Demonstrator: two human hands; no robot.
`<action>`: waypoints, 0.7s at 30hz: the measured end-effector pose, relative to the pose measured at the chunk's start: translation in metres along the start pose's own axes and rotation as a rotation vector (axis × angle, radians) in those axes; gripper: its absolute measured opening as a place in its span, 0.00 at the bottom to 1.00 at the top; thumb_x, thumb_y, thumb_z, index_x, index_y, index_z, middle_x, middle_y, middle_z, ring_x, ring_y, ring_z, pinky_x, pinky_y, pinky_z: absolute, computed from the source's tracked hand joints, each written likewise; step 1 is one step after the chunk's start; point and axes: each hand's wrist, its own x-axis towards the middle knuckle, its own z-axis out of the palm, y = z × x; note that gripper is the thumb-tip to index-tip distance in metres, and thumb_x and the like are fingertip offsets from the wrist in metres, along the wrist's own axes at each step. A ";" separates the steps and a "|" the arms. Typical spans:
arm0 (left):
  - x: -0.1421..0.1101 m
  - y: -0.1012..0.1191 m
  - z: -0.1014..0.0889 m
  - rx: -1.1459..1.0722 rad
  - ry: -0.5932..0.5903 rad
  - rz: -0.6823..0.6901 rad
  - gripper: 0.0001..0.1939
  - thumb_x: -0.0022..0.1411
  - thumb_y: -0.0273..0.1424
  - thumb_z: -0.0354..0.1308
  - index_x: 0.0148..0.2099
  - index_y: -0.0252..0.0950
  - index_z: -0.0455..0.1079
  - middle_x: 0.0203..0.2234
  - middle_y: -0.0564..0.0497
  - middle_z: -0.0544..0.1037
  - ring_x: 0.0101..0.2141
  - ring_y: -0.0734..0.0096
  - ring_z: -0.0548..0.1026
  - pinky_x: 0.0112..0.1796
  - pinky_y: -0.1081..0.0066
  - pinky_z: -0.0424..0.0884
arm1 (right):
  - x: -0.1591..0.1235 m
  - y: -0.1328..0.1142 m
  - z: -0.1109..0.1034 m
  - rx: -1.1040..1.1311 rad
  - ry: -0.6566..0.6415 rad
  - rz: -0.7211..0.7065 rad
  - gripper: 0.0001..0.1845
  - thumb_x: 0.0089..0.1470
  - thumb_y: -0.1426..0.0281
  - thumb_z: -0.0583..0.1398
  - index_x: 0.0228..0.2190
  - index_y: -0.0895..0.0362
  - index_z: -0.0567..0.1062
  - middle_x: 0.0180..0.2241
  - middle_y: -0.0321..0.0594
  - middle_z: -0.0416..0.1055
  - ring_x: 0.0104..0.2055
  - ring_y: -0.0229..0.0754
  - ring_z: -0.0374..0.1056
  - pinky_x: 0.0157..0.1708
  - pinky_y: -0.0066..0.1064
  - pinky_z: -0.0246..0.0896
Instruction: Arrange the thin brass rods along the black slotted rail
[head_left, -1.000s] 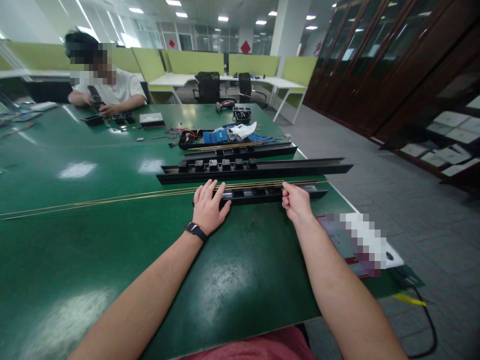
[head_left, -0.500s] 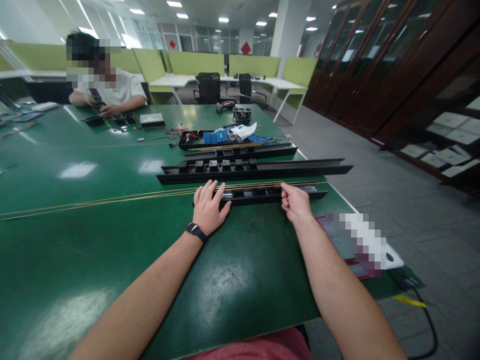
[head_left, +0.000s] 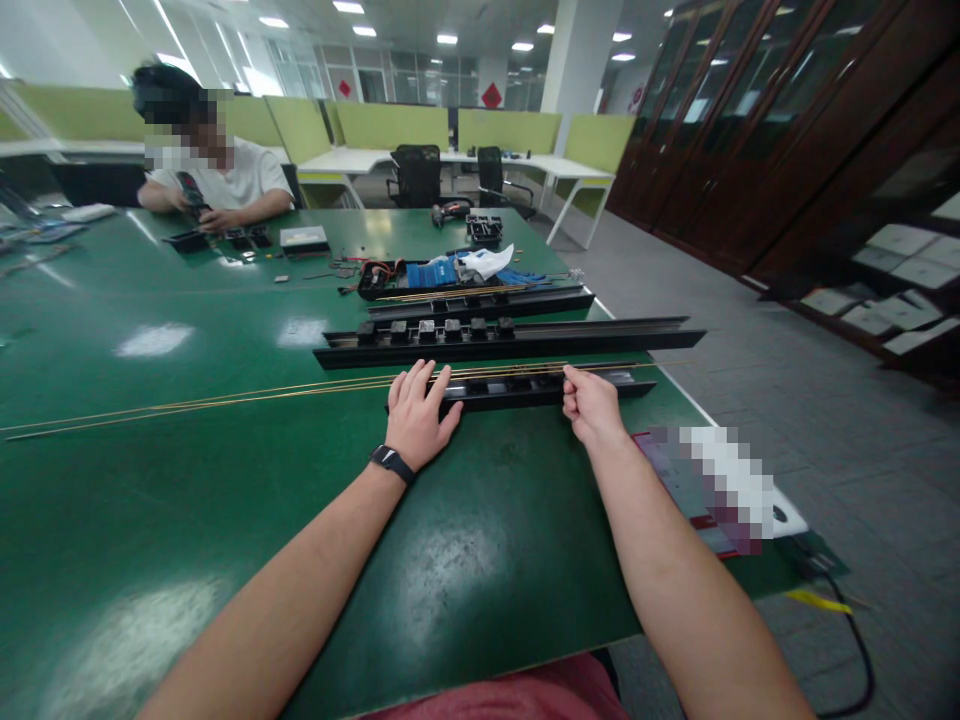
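My left hand (head_left: 418, 416) lies flat with fingers stretched out on the left end of a short black rail (head_left: 517, 388) on the green table (head_left: 225, 480). My right hand (head_left: 592, 404) is closed in a pinch at the rail's right part, gripping thin brass rods (head_left: 225, 397) that run along the rail and far to the left across the table. A black watch sits on my left wrist.
Behind the short rail lie a long black rail (head_left: 510, 341) with small blocks and another rail (head_left: 480, 301). A black tray with blue and white items (head_left: 450, 271) stands further back. A seated person (head_left: 210, 180) works at the far left. A blurred flat item (head_left: 720, 480) lies at the right edge.
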 end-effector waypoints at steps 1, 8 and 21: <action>0.000 0.000 0.000 -0.001 0.001 0.000 0.30 0.68 0.41 0.56 0.69 0.42 0.62 0.66 0.40 0.66 0.69 0.50 0.59 0.68 0.48 0.51 | 0.001 0.000 0.000 0.001 0.000 0.001 0.21 0.50 0.64 0.72 0.23 0.55 0.65 0.17 0.29 0.64 0.11 0.28 0.53 0.07 0.20 0.39; 0.000 0.001 0.000 -0.003 -0.004 -0.005 0.29 0.68 0.42 0.55 0.68 0.40 0.63 0.66 0.40 0.66 0.69 0.51 0.58 0.68 0.49 0.50 | 0.001 0.000 -0.002 0.019 0.012 -0.012 0.19 0.51 0.66 0.71 0.23 0.56 0.67 0.18 0.30 0.64 0.11 0.28 0.53 0.07 0.20 0.38; 0.000 0.000 0.000 0.007 0.006 0.000 0.29 0.68 0.42 0.56 0.69 0.40 0.63 0.66 0.40 0.67 0.69 0.51 0.59 0.68 0.49 0.50 | -0.002 0.000 -0.001 0.010 0.017 -0.015 0.18 0.49 0.66 0.71 0.21 0.57 0.69 0.18 0.31 0.66 0.11 0.28 0.53 0.06 0.20 0.37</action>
